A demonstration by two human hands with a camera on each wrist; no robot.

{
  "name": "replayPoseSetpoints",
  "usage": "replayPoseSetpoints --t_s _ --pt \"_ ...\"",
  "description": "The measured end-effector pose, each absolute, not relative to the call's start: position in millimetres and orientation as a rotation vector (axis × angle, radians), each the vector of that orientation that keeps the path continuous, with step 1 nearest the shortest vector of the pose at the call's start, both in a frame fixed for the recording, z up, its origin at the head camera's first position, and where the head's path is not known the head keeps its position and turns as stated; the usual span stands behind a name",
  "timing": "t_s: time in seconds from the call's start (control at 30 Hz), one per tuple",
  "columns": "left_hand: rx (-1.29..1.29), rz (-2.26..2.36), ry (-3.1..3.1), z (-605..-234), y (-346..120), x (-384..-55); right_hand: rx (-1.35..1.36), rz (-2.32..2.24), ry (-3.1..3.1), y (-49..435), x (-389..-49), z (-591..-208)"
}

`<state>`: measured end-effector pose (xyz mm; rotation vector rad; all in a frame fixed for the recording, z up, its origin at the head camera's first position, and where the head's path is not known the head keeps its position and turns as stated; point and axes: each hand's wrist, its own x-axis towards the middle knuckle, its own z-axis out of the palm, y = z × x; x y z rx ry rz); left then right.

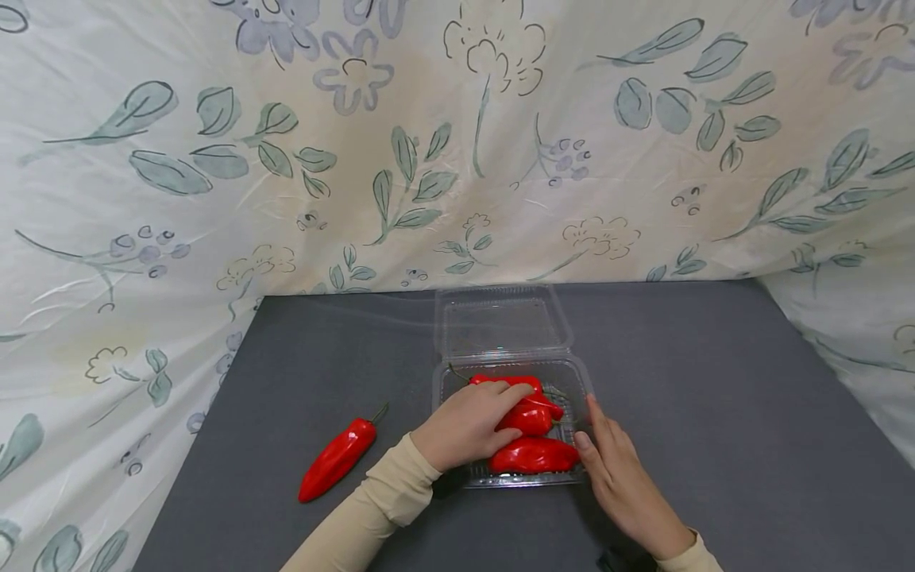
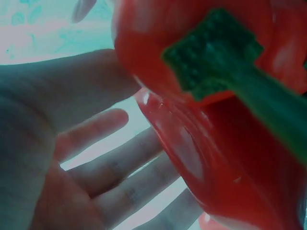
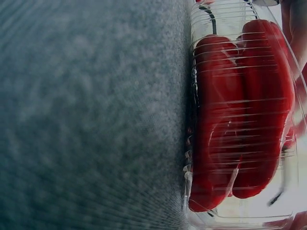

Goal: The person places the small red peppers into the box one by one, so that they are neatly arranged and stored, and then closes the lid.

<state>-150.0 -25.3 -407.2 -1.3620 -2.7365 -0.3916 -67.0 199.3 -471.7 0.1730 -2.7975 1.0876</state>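
Note:
A clear plastic clamshell box (image 1: pixel 457 481) stands with its lid (image 1: pixel 500 322) folded back, several red chili peppers (image 1: pixel 534 456) lying inside. My left hand (image 1: pixel 468 425) reaches over the box's left side and grips a red pepper (image 1: pixel 529 419) among them. In the left wrist view, thumb and fingers lie around a red pepper (image 2: pixel 192 148), and a thick green stem (image 2: pixel 220 62) is close to the camera. My right hand (image 1: pixel 625 481) rests with straight fingers against the box's right wall. The right wrist view shows peppers (image 3: pixel 220 110) through the ribbed wall.
Another red chili pepper (image 1: pixel 337 459) with a green stem lies on the dark grey table (image 1: pixel 722 397), left of the box. A floral-patterned cloth (image 1: pixel 457 199) hangs behind the table. A small dark object (image 1: pixel 608 560) shows under the right wrist.

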Motion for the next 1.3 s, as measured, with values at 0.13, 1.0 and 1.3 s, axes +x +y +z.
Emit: replayPoseSetpoints --t_s 0.13,1.0,1.3 --pt "-1.374 -0.413 -2.749 -408 -26 -151 0.168 1.101 -2.807 199 -67 -471" --pt "-1.277 -0.585 -2.740 -396 -42 -153 0.223 1.077 -2.789 199 -68 -472" --pt "-1.135 -0.652 -2.719 -389 -75 -153 0.229 1.091 -2.786 199 -68 -473"
